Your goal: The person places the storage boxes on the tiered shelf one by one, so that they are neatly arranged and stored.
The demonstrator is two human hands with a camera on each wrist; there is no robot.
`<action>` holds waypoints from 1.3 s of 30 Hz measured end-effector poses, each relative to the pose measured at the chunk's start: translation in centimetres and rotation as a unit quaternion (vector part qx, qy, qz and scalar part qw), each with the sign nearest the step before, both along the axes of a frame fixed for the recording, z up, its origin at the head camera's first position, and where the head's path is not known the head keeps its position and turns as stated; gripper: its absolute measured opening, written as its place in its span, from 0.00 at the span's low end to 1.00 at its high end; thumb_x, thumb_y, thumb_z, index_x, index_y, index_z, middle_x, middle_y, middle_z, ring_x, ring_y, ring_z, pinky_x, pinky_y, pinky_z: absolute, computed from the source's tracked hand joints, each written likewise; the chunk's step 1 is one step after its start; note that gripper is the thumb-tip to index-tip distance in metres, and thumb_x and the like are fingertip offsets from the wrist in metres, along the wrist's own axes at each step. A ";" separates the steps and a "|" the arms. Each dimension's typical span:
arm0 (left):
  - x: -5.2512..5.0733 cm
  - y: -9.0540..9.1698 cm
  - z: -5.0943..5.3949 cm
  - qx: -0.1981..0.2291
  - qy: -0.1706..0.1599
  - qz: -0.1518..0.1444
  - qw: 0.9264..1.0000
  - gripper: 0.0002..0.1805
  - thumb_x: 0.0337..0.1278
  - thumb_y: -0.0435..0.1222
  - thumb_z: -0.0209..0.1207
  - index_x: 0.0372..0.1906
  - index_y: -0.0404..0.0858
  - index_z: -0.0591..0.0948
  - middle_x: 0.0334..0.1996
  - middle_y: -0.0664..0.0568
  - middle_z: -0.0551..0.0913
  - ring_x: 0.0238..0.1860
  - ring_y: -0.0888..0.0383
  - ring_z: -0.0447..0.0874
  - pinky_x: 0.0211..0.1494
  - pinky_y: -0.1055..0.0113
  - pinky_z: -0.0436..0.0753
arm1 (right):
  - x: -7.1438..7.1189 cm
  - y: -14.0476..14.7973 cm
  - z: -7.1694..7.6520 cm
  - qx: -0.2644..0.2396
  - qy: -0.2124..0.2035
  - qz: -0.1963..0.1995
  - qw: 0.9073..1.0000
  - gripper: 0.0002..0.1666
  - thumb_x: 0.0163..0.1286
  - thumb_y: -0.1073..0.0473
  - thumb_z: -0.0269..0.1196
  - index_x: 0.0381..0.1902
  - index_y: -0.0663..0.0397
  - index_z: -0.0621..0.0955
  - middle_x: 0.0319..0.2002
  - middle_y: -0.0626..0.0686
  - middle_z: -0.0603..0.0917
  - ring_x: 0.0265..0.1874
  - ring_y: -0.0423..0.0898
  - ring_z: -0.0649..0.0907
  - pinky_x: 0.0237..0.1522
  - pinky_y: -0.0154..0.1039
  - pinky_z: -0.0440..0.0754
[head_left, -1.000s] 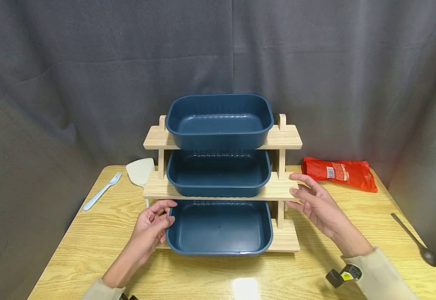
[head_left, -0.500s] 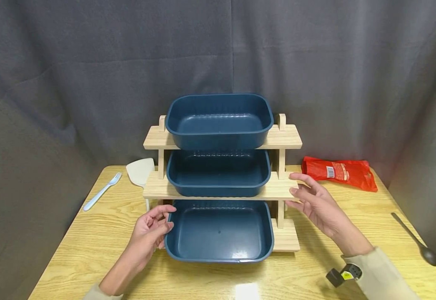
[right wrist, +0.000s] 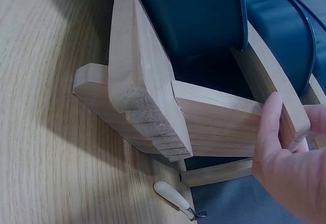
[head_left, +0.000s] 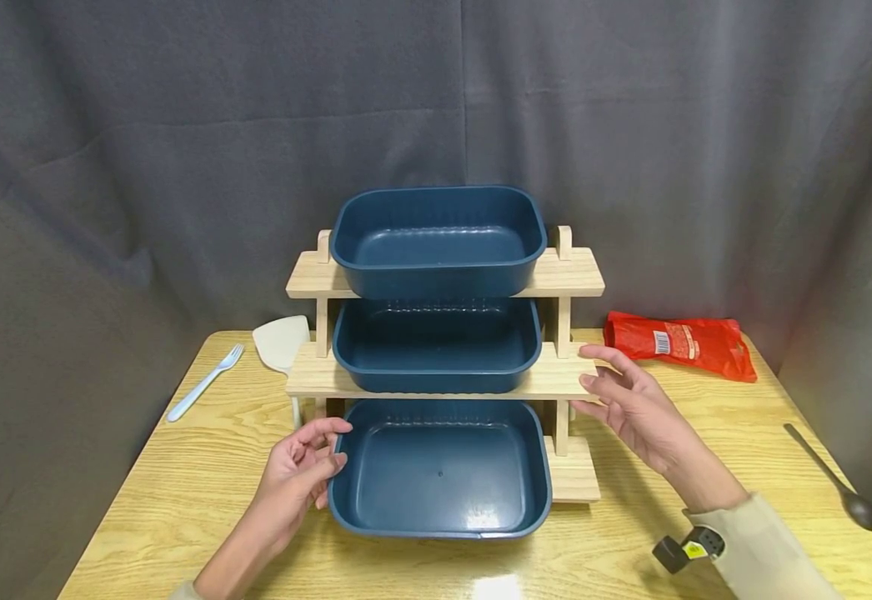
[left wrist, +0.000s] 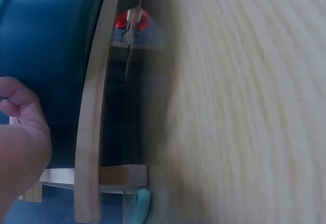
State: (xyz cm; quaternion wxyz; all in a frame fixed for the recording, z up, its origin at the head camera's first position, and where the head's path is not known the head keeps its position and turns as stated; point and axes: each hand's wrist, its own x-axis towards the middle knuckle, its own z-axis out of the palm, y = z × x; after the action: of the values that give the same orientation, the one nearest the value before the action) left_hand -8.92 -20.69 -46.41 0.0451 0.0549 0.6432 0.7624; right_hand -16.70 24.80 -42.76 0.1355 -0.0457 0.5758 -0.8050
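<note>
A three-tier wooden rack stands on the table, with one dark blue plastic bin on each tier. My left hand holds the left rim of the lowest bin between thumb and fingers. That bin juts out past the front of its shelf. At the right end of the middle shelf, my right hand grips the board; the right wrist view shows the thumb against it. The middle bin and top bin sit on their shelves with nothing visible inside.
On the left lie a pale blue fork and a white spatula, its handle partly behind the rack. A red packet lies back right, a black spoon near the right edge. Grey curtain surrounds the table.
The lowest bin has slid forward off its shelf, toward the front of the table, with my left hand on its rim. My right hand stays on the middle shelf.
</note>
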 end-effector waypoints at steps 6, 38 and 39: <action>0.3 -0.2 -0.1 -0.004 -0.001 0.000 1.000 0.19 0.69 0.20 0.63 0.62 0.24 0.78 0.40 0.50 0.74 0.24 0.66 0.72 0.20 0.76 0.71 | 0.0 0.0 -0.1 -0.009 0.007 0.003 1.000 0.22 0.84 0.70 0.59 0.71 0.51 0.74 0.59 0.55 0.74 0.52 0.44 0.87 0.58 0.44 0.86; 0.6 -0.3 -0.3 0.009 -0.007 -0.003 1.000 0.19 0.78 0.26 0.60 0.68 0.31 0.75 0.40 0.51 0.77 0.23 0.62 0.68 0.23 0.73 0.63 | 0.3 0.6 -0.2 0.096 0.041 -0.020 0.994 0.22 0.84 0.63 0.63 0.71 0.51 0.76 0.60 0.53 0.72 0.53 0.45 0.80 0.57 0.44 0.87; 0.6 -0.4 -0.2 0.009 -0.005 -0.004 1.000 0.20 0.79 0.27 0.60 0.69 0.32 0.74 0.41 0.51 0.78 0.24 0.62 0.68 0.23 0.73 0.63 | 0.4 0.8 -0.2 0.104 0.047 -0.022 0.993 0.22 0.84 0.63 0.64 0.71 0.51 0.76 0.60 0.53 0.72 0.53 0.46 0.79 0.57 0.43 0.87</action>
State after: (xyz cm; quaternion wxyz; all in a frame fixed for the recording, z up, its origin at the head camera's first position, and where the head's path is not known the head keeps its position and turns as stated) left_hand -8.28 -21.04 -46.64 0.0509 0.0536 0.6361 0.7681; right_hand -16.32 25.61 -42.94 0.0945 -0.0558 0.6631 -0.7404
